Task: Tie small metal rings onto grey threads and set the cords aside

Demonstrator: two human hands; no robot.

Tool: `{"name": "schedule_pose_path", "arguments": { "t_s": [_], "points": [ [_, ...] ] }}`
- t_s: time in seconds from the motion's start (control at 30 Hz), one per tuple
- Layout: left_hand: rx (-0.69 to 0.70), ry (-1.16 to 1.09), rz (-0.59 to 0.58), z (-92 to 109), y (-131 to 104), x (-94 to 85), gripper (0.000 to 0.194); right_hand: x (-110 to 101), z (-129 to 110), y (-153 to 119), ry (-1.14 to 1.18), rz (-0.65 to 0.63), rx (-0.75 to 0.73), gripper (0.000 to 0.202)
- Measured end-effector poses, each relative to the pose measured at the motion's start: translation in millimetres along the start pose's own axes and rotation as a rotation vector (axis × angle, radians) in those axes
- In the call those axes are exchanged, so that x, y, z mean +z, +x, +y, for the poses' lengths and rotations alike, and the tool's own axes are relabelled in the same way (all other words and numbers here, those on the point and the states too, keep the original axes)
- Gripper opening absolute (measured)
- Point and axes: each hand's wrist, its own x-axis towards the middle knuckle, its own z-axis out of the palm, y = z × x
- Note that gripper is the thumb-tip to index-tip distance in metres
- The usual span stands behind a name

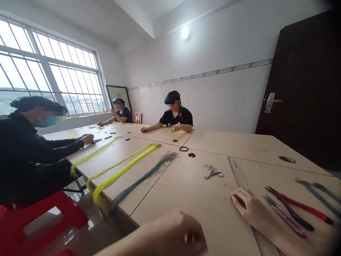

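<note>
My left hand [176, 233] is raised over the near table edge, blurred, with its fingers curled inward; what they hold, if anything, is hidden. On the table to the right, my right hand [245, 202] rests over a clear ruler [236, 170], thumb and fingers drawn together, and anything in them is too small to make out. Beside that wrist lie pink-handled scissors [286, 217] and red-and-black pliers [295, 206]. Small metal scissors [211, 172] lie beyond my hands. A bundle of dark blue-grey strands [146, 176] stretches over the table's left edge.
Yellow strand bundles [128, 169] hang over the left edge. More grey-green strands [318, 192] lie at far right. A black ring [183, 149] sits by a round table hole [191, 155]. Several people sit around the table; a red stool [53, 213] stands at left.
</note>
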Motion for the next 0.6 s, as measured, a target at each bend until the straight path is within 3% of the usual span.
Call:
{"name": "schedule_pose_path", "arguments": {
  "t_s": [0.03, 0.17, 0.33, 0.47, 0.6],
  "points": [
    [-0.158, 0.008, 0.105, -13, 4, -14.7, 0.014, 2, 2, 0, 0.0, 0.009, -0.001, 0.023],
    [-0.494, 0.155, 0.331, -84, 37, -65.5, 0.022, 5, 6, -2, -0.008, 0.02, 0.018, 0.022],
    [-0.816, 0.269, 0.478, -184, 68, -112.5, 0.027, 1, 2, -4, 0.003, 0.001, 0.036, 0.022],
    [-0.957, 0.289, 0.495, -242, 83, -132.7, 0.026, 3, 1, -5, 0.022, -0.014, 0.054, 0.022],
    [-1.0, 0.295, 0.469, -279, 101, -136.2, 0.026, 5, 1, -6, 0.036, -0.015, 0.037, 0.023]
  ]
}}
